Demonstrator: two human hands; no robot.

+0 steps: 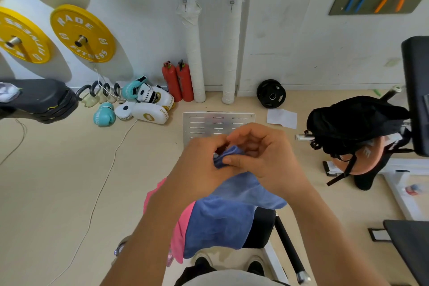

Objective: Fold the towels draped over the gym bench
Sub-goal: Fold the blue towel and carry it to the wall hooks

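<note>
Both hands pinch a bunched corner of the blue towel [220, 218]: left hand [202, 165], right hand [262, 158]. A pink towel [180, 237] lies mostly hidden beneath it.

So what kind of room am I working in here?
Most likely a small gym: yellow weight plates hang on the wall, boxing gloves lie on the floor, and a black padded bench holds the towels.

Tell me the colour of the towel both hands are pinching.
Blue. The towel pinched by the left hand and right hand shows best in the head view.
</note>
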